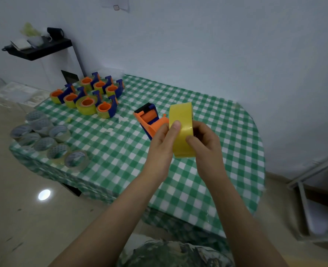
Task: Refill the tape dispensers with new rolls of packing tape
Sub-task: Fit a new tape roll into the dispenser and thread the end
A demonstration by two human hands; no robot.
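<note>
head | bench: green-check cloth | open dispenser: lies on bench just behind hands | yellow tape roll: held upright above bench; likely light, stiff, slick-faced, so best taken by rim and core | left hand, right hand: each grip pinches the roll

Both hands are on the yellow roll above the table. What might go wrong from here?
1. The yellow roll of packing tape is pinched only near its lower half by the left hand and right hand; it may slip and roll away.
2. The open orange-and-blue plastic dispenser lies just behind the left hand, so a careless move could knock it.
3. The clear tape rolls sit at the green checked table's left edge; a bump might drop one.
</note>
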